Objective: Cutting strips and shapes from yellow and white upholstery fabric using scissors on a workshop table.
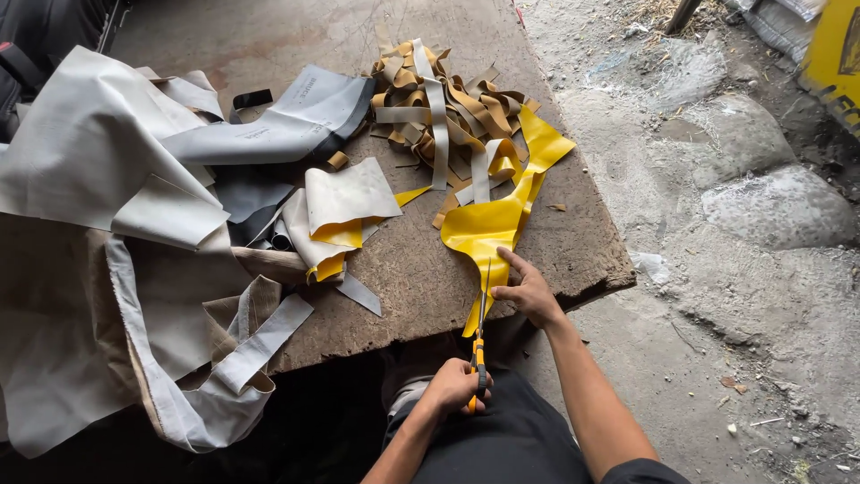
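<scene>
So basically the yellow sheet (488,229) lies on the near right part of the worktop (573,246), with its long axis running from the far right corner, next to the pile of tan and grey strips (443,103), down toward the person, narrowing to a tail that hangs over the near edge. The scissors (480,336) line up with that same axis, blades pointing away from the body and running up along the tail, orange handles down near the lap.

Left hand (455,387) has its fingers curled tight through the handles, clamped on them. Can't really tell how far the blades are parted from here, they look nearly together.

Right hand (528,291) is the one closer to the sheet, sitting just right of the blades at the worktop edge. Its fingers (512,260) are spread a bit, index stretched out and pressing on the yellow edge, the rest loosely bent, so it's pinning not gripping.

Off to the left there's a heap of grey and cream offcuts (116,179), well apart from both hands.
</scene>
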